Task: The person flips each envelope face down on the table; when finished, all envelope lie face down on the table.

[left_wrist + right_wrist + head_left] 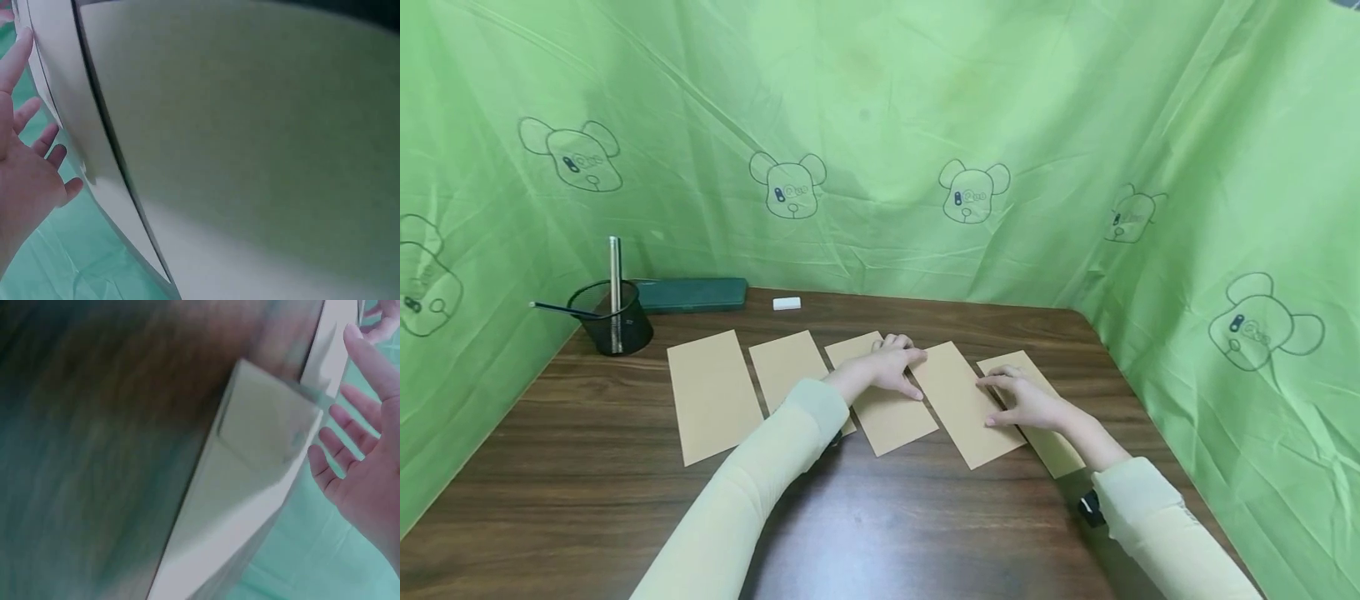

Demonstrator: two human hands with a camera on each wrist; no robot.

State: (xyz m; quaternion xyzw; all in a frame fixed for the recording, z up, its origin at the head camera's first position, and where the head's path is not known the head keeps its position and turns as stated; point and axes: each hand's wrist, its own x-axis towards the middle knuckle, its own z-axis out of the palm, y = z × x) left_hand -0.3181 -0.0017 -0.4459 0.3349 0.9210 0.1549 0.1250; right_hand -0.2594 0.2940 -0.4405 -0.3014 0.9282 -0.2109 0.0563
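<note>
Several tan paper envelopes lie in a slanting row on the table. My left hand (883,369) reaches over the third envelope (891,425) from the left, its fingertips by the left edge of the fourth envelope (966,417). Over the rightmost envelope (1056,450) is my right hand (1030,402), with thumb and fingers at the fourth one's right edge. In both wrist views the fingers look spread and loosely bent. A flap (269,419) shows on one envelope in the right wrist view. My left forearm partly covers the second envelope (786,362); the first envelope (715,400) lies farthest left.
A black mesh pen cup (625,331) with a pencil and a silver stick-like item stands at the back left. Beside it is a dark green case (692,295). A white eraser (787,303) lies near the back edge. Green cloth (880,100) surrounds the wooden table (880,525).
</note>
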